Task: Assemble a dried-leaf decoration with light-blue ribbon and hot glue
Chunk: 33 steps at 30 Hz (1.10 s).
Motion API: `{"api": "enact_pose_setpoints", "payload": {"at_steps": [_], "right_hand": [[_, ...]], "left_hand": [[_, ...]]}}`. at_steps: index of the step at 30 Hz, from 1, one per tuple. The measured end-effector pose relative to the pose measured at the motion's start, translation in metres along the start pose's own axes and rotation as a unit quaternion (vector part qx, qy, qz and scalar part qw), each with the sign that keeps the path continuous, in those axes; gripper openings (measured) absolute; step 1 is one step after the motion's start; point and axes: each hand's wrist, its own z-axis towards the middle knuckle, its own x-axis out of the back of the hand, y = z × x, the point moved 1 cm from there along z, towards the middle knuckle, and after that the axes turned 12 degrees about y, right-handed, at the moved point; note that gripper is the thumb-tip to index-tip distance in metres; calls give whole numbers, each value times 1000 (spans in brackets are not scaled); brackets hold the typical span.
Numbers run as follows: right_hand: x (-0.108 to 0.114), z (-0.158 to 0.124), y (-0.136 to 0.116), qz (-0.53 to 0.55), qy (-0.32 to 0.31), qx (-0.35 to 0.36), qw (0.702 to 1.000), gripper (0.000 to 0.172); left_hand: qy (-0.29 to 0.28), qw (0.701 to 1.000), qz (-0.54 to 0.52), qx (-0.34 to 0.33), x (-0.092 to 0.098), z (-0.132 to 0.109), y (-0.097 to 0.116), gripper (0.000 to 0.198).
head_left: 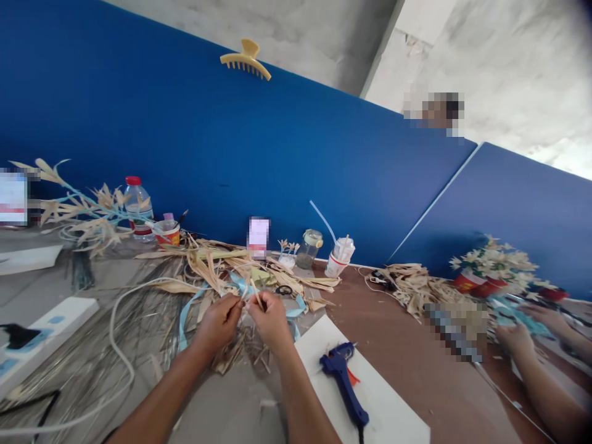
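My left hand [219,324] and my right hand [272,320] meet in front of me, fingertips nearly touching, both closed in a pinch. Between them is a thin pale strip of dried husk [256,291], which rises from my right fingers. A small light tip shows at my left fingers, too small to make out fully. Behind the hands lies a heap of dried husks [213,265], with light-blue ribbon [184,317] looping through it. Husk scraps [229,357] are scattered below my wrists. To the right, a dark blue glue gun [345,382] rests on a white board [388,410].
A white power strip [55,336] and its cable lie at left, near husk flowers [99,209] and a bottle [137,209]. A phone [258,237], jar [309,250] and cup [337,262] line the blue partition [277,154]. Another person's hands [518,339] work at far right.
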Motion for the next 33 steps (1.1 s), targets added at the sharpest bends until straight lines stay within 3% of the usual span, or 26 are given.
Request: {"api": "enact_pose_setpoints", "payload": {"at_steps": [16,20,24,33], "right_hand": [[-2,-2,7,-40,-33,133,990,9],[4,-1,2,-10,-20,90,996,6],[12,2,-1,81,28,17,996,14],[2,-4,-4,18,9,66,998,27]], "left_hand": [[4,997,-56,57,0,2,0,26],[17,997,-53,44,0,2,-2,26],[26,999,-36,22,-1,1,-4,25],[13,999,-2,-30,-2,-3,-7,22]]}}
